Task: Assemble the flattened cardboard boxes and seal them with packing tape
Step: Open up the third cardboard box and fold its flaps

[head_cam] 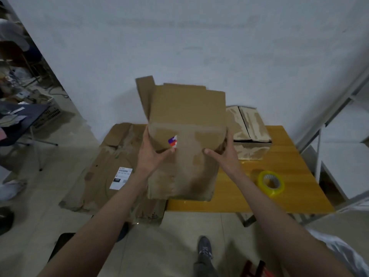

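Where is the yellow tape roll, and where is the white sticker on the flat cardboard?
tape roll (271, 183), head view, on its yellow rim.
white sticker (121, 178), head view, on its middle.

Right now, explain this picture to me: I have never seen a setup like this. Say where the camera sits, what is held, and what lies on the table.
There is no machine here. A person wears one wide-angle camera on the head, looking forward and down, so the two bare arms are their own. The left hand and right hand grip a half-opened cardboard box from either side, above the yellow table. Its flaps stand open at the far end. On the table lie a roll of yellowish packing tape, a taped-up box at the back right, and flattened cardboard with a white label, hanging over the left edge.
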